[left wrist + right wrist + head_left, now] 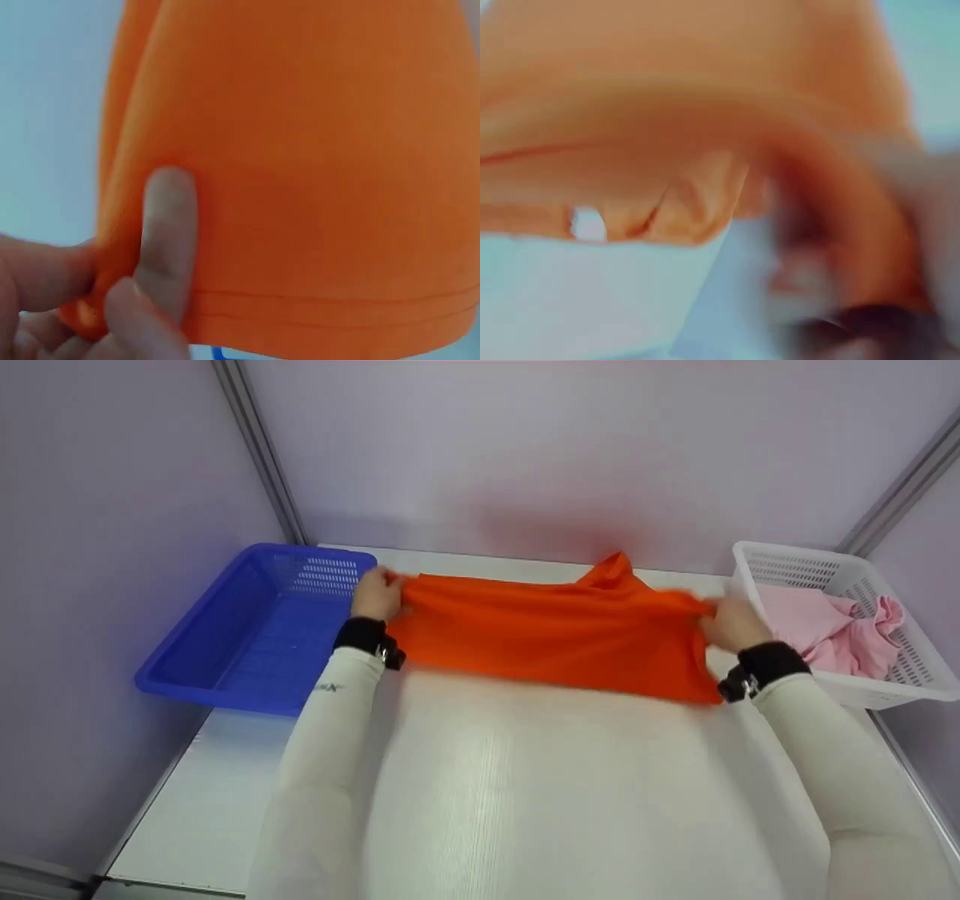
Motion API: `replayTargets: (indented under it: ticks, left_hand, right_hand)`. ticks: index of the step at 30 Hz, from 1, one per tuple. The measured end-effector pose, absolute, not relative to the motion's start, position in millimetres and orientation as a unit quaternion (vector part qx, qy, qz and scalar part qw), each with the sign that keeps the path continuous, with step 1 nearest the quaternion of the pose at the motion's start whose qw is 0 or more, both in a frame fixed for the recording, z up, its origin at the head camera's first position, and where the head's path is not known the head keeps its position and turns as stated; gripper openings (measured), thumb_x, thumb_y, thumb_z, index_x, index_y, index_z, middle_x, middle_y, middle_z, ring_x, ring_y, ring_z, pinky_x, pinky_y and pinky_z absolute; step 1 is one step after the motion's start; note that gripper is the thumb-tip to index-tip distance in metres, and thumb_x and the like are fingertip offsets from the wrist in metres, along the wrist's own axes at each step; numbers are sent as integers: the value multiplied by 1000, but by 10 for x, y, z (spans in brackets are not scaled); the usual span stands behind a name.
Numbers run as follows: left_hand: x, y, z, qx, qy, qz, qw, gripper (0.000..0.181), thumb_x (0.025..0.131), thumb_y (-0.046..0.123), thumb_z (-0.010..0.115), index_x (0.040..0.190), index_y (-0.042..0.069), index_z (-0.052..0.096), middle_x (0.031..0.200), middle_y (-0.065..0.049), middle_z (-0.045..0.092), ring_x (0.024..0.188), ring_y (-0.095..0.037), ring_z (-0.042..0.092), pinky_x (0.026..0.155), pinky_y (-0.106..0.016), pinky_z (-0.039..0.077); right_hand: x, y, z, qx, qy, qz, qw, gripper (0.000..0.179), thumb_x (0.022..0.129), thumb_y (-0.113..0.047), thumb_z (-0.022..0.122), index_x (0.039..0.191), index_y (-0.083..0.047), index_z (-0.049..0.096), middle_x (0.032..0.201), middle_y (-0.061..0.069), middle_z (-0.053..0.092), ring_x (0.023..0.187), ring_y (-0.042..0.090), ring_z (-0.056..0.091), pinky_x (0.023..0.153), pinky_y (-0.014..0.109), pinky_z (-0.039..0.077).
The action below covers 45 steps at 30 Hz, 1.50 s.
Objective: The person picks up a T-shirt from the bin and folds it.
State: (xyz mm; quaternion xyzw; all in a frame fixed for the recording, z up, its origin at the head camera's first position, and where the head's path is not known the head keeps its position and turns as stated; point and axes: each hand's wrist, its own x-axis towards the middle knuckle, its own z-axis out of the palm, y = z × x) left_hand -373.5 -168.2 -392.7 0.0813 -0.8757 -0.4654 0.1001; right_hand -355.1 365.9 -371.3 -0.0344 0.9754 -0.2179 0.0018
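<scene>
While the left hand (378, 594) at nine o'clock and right hand (733, 624) at three pinch the orange cloth (540, 634), straightening seems underway, with level lowering likely next

Bright, softly lit, smeared in the right wrist view.
Shines on the white tabletop (555, 787), casts soft shadows beside both sleeves (322, 765), reddens the back wall (555, 457) behind the orange cloth (540, 637); blurs the right hand (733, 624), shows hem stitching (337, 303) in the left wrist view.

There are two baskets (262, 637) (862, 688), two grips (377, 595) (735, 625) and one orange garment (540, 634).
</scene>
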Motion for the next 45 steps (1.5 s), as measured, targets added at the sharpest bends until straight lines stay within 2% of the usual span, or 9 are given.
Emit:
replayTargets:
  ticks: [4, 6, 14, 17, 20, 23, 26, 38, 45]
  left_hand:
    - [-3926, -1518, -3347, 14, -775, -557, 299, 24, 107, 20, 56, 111, -2, 64, 96, -9, 62, 90, -20, 59, 85, -25, 48]
    - [-3902, -1445, -3079, -32, -709, -614, 345, 21, 106, 16, 58, 111, -3, 64, 101, -10, 66, 96, -21, 63, 93, -25, 52]
    - [-3600, -1498, -3084, -105, -644, -660, 373, 20, 104, 11, 59, 113, -5, 67, 113, -16, 71, 100, -16, 69, 97, -28, 56]
    - [-3392, -1604, -3434, -84, -675, -638, 360, 20, 103, 10, 60, 110, -7, 68, 107, -19, 72, 94, -13, 67, 91, -24, 55]
    - [-3159, -1720, -3934, -48, -751, -578, 315, 18, 101, 9, 62, 106, -7, 68, 101, -23, 71, 86, -12, 62, 82, -21, 50]
    - [-2966, -1839, -4454, -35, -835, -507, 213, 15, 99, 8, 64, 102, -6, 68, 97, -22, 71, 83, -13, 58, 77, -24, 46]
    - [-2835, -1936, -4812, -44, -884, -456, 89, 11, 98, 8, 66, 99, -3, 68, 94, -18, 71, 84, -17, 59, 79, -29, 48]
    - [-2736, -2101, -4975, -149, -887, -425, -100, 11, 92, 6, 72, 85, 5, 64, 114, -13, 76, 130, -39, 59, 118, -58, 38]
    - [-2701, -2182, -4941, -160, -901, -380, -134, 12, 87, 4, 77, 83, 4, 65, 86, -2, 69, 79, -18, 56, 78, -32, 45]
  right_hand:
    - [-3716, 3603, -3018, 87, 845, -382, -364, 30, 98, -9, 47, 117, -4, 70, 107, 5, 68, 103, 21, 58, 100, 32, 46]
    - [-3671, 3533, -2717, 90, 764, -443, -461, 17, 102, -13, 53, 105, -14, 69, 97, -10, 54, 97, 6, 50, 95, 23, 42]
    - [-3142, 3386, -2716, 1, 710, -475, -521, 24, 98, -7, 50, 91, -25, 63, 93, -17, 39, 91, -1, 43, 83, 18, 35]
    - [-2957, 3528, -3112, -27, 769, -459, -445, 17, 94, -6, 51, 91, -15, 65, 90, -10, 47, 84, 2, 44, 79, 18, 34]
    - [-2740, 3721, -3617, -69, 882, -382, -267, 17, 94, -7, 60, 107, -1, 68, 91, 4, 62, 77, 4, 47, 74, 17, 39]
    - [-2568, 3855, -4122, -131, 946, -291, -63, 28, 94, -10, 66, 118, 5, 68, 96, 12, 69, 76, 8, 53, 69, 20, 46]
    - [-2504, 3925, -4529, -164, 950, -259, 57, 18, 90, -13, 72, 101, 1, 70, 83, 5, 64, 73, 11, 53, 66, 24, 44]
    - [-2391, 4110, -4917, -200, 873, -388, 216, 28, 92, -20, 77, 89, -3, 54, 72, -5, 45, 65, 10, 49, 55, 26, 35]
    - [-2361, 4231, -4994, -187, 824, -432, 315, 31, 97, -13, 70, 92, 8, 47, 67, -7, 42, 59, 14, 45, 52, 26, 31]
